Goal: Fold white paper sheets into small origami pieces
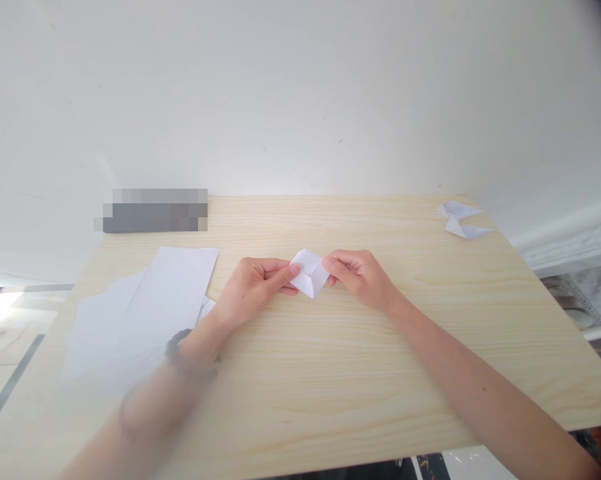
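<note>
A small piece of folded white paper (309, 275), roughly diamond-shaped with creases across its face, is held over the middle of the table. My left hand (260, 283) pinches its left corner, thumb on top and fingers beneath. At the opposite corner, my right hand (356, 275) grips the paper between thumb and forefinger. The fingers behind the paper are partly hidden.
White paper sheets (175, 287) lie overlapping at the left, partly behind my left forearm. Two folded paper shapes (463, 220) rest at the far right corner of the wooden table (380, 373). A blurred-out dark object (155, 212) stands at the back left, near the wall.
</note>
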A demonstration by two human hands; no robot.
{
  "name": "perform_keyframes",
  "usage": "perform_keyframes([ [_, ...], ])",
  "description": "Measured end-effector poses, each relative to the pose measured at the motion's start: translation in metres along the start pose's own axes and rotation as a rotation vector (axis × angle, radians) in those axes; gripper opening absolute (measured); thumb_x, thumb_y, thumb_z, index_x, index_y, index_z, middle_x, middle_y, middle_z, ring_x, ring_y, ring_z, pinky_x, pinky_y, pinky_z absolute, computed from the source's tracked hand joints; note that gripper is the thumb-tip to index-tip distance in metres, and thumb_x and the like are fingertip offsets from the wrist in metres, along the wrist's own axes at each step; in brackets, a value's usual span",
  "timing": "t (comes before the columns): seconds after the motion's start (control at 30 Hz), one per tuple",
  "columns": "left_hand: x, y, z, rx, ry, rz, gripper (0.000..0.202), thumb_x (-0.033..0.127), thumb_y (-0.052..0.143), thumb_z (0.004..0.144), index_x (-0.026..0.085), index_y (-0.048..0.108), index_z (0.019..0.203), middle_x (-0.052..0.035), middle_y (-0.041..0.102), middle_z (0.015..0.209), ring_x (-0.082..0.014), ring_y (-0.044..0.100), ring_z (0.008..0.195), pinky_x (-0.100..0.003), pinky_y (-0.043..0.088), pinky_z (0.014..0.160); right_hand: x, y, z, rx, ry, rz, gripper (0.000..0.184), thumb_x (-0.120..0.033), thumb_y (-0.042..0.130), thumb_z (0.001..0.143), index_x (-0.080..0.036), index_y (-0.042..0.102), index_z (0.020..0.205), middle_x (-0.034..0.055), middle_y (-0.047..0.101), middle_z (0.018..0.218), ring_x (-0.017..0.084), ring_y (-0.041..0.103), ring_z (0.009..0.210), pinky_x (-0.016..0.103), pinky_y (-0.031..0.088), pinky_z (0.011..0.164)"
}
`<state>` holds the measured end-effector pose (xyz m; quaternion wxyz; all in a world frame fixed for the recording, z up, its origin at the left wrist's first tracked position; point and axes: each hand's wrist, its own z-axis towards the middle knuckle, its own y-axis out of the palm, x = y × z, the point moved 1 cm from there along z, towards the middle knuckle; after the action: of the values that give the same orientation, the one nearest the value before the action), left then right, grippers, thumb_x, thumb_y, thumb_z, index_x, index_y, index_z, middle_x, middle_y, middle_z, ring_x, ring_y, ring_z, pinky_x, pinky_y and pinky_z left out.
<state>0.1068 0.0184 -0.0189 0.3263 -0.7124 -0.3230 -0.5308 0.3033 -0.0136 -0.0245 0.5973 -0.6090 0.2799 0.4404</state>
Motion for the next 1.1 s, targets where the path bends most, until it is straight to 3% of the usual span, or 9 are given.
perform_keyframes([
  [0.07,0.001,0.001,-0.001,0.034,0.044,0.102,0.036,0.046,0.05,0.083,0.015,0.067,0.091,-0.005,0.069,0.088,-0.0194,0.063,0.082,-0.027,0.049,0.072,0.0,0.0,0.0,-0.024,-0.004,-0.016,0.038,-0.038,0.04,0.089,-0.016,0.05,0.059,-0.0012,0.053,0.058,0.008,0.044,0.052,0.022,0.033,0.052],
  [0.17,0.001,0.002,-0.002,0.177,0.16,0.339,0.033,0.043,0.052,0.082,0.019,0.06,0.103,-0.0039,0.066,0.092,-0.0155,0.061,0.073,-0.026,0.047,0.065,0.0,0.003,0.0,-0.023,-0.032,-0.084,0.037,-0.035,0.04,0.089,-0.016,0.051,0.059,-0.0012,0.053,0.057,0.008,0.044,0.052,0.023,0.033,0.051],
  [0.3,-0.002,0.003,-0.002,0.255,0.424,0.671,0.031,0.034,0.052,0.083,0.023,0.056,0.112,-0.0056,0.057,0.106,-0.0176,0.055,0.093,-0.031,0.045,0.082,0.0,0.008,0.001,0.052,-0.137,-0.298,0.032,-0.028,0.043,0.087,-0.017,0.051,0.059,-0.0017,0.051,0.056,0.009,0.043,0.054,0.025,0.034,0.06],
  [0.43,-0.005,0.005,-0.003,0.257,0.529,0.882,0.029,0.036,0.05,0.085,0.022,0.058,0.11,-0.0067,0.055,0.107,-0.0179,0.053,0.093,-0.033,0.043,0.085,0.001,0.013,0.001,0.139,-0.143,-0.46,0.024,-0.024,0.048,0.083,-0.018,0.049,0.061,-0.0009,0.053,0.062,0.012,0.046,0.063,0.029,0.035,0.069],
  [0.67,-0.006,0.01,-0.005,0.258,0.5,1.095,0.036,0.045,0.051,0.083,0.021,0.059,0.109,-0.0081,0.058,0.108,-0.0231,0.051,0.097,-0.038,0.041,0.082,0.001,0.015,-0.002,0.245,-0.047,-0.551,0.011,-0.027,0.055,0.08,-0.018,0.052,0.074,0.0031,0.054,0.079,0.017,0.05,0.075,0.031,0.04,0.071],
  [0.9,-0.004,0.015,-0.007,0.271,0.435,1.158,0.034,0.044,0.054,0.082,0.027,0.06,0.111,-0.0074,0.056,0.113,-0.0269,0.045,0.106,-0.041,0.037,0.084,0.0,0.01,-0.009,0.108,-0.183,-0.595,0.022,-0.023,0.044,0.089,-0.024,0.065,0.098,0.0045,0.054,0.087,0.015,0.051,0.077,0.03,0.042,0.073],
  [1.1,-0.005,0.014,-0.007,0.284,0.398,1.18,0.036,0.048,0.053,0.081,0.028,0.061,0.111,-0.0076,0.055,0.113,-0.0277,0.044,0.107,-0.042,0.036,0.083,-0.001,0.013,-0.013,0.025,-0.262,-0.827,0.032,-0.015,0.042,0.086,-0.022,0.061,0.11,0.0058,0.054,0.083,0.016,0.048,0.074,0.03,0.041,0.07],
])
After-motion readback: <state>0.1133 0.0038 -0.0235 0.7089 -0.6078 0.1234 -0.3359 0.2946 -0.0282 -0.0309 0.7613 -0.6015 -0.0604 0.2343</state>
